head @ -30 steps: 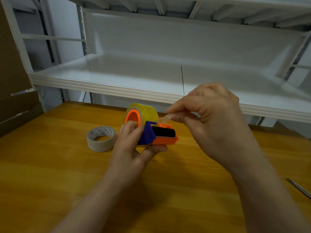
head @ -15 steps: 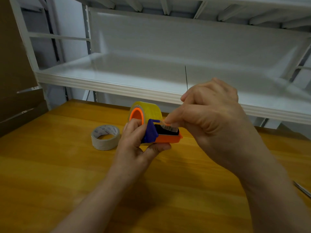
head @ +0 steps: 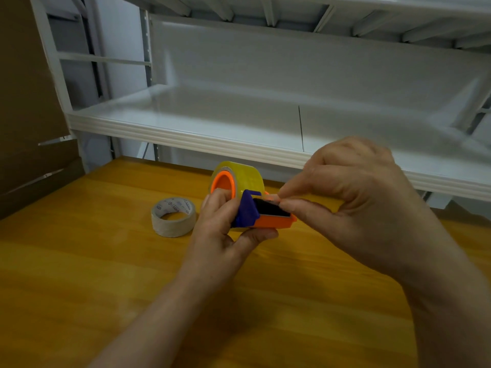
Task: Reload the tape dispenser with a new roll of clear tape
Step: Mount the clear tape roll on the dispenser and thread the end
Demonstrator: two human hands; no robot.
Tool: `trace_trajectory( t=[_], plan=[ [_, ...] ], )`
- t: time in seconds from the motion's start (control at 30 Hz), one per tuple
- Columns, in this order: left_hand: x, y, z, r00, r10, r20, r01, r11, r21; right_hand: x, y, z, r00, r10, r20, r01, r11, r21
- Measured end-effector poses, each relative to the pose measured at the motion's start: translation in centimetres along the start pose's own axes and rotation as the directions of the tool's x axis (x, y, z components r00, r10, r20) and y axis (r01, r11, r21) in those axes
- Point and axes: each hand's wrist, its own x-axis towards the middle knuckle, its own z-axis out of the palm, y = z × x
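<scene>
Unreadable print inside cardboard core (head: 174, 207)

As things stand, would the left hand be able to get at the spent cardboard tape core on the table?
Probably not right away: the left hand is wrapped around the tape dispenser. The cardboard core lies just to its left on the table, nothing between them, so once freed, likely yes.

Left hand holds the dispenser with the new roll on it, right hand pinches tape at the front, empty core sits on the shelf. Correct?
Not quite. The head view shows the empty core on the table, left of the dispenser, not on the shelf. The rest holds: left hand holds it, right hand pinches tape at the front.
</scene>
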Motion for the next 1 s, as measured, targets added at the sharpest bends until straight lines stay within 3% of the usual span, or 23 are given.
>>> trace_trajectory(
  t=[0.23,0.47,0.8,1.0],
  plan=[
    [0.0,-0.2,0.1,0.998,0.050,0.045,-0.055,0.992,0.113,0.2,-1.2,0.2,0.998,0.033,0.061,-0.026,0.993,-0.114],
    [-0.1,-0.1,0.3,0.994,0.058,0.091,-0.073,0.982,0.174,-0.1,-1.1,-0.1,0.986,0.064,0.157,-0.050,0.994,-0.093],
    [-0.3,0.0,0.3,0.990,0.093,0.102,-0.110,0.978,0.175,-0.2,-1.2,-0.3,0.991,0.011,0.136,0.011,0.987,-0.158],
    [0.0,-0.3,0.2,0.982,0.182,0.050,-0.188,0.947,0.259,0.0,-2.1,0.8,0.993,-0.006,0.121,0.026,0.987,-0.161]
  ],
)
